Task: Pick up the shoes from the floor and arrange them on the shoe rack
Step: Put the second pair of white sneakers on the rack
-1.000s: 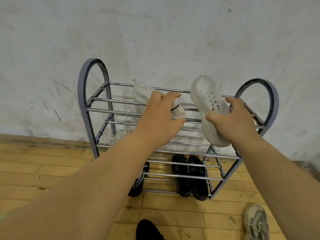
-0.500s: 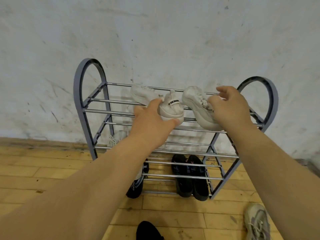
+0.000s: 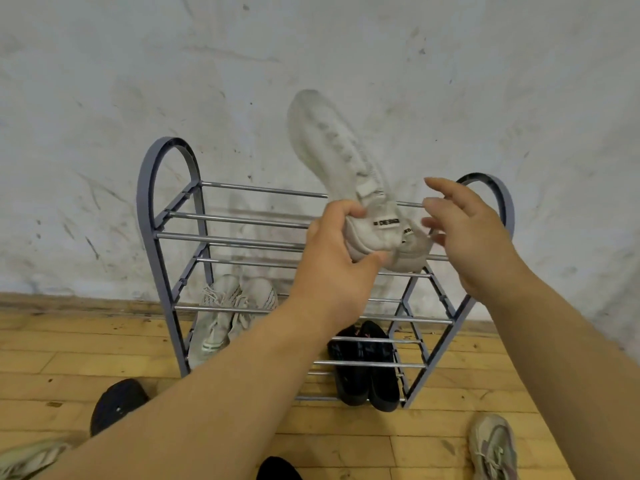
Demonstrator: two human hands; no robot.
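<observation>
left hand grips white sneaker by the heel, toe tilted up above shoe rack top tier. right hand is spread wide and holds nothing, just beside second sneaker.

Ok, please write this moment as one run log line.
left hand: grips white sneaker heel, toe tilted up | right hand: open beside second sneaker | shoe rack: black pair on lower shelf | floor: beige sneaker not yet picked
</observation>
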